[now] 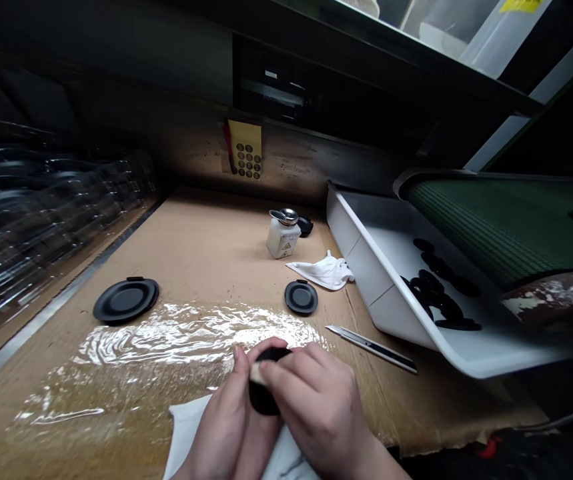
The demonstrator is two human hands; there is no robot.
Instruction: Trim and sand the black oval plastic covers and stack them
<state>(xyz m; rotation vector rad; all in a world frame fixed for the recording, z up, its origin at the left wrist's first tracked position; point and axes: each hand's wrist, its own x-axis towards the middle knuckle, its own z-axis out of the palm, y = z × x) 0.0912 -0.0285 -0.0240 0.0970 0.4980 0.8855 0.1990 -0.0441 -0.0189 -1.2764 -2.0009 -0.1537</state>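
Observation:
Both hands meet low in the middle of the view over a white cloth. My left hand is closed around a small black round part, thumb pressed on its top. My right hand lies over the same part from the right, fingers curled against it. Most of the part is hidden by the fingers. A sheet of crinkled clear plastic film lies on the brown cardboard worktop just beyond the hands.
A large black disc lies at left, a smaller one at centre. Near them are a utility knife, a crumpled white cloth and a white dispenser bottle. At right, a white chute holds several black discs beside a green conveyor belt. Clear trays are stacked at left.

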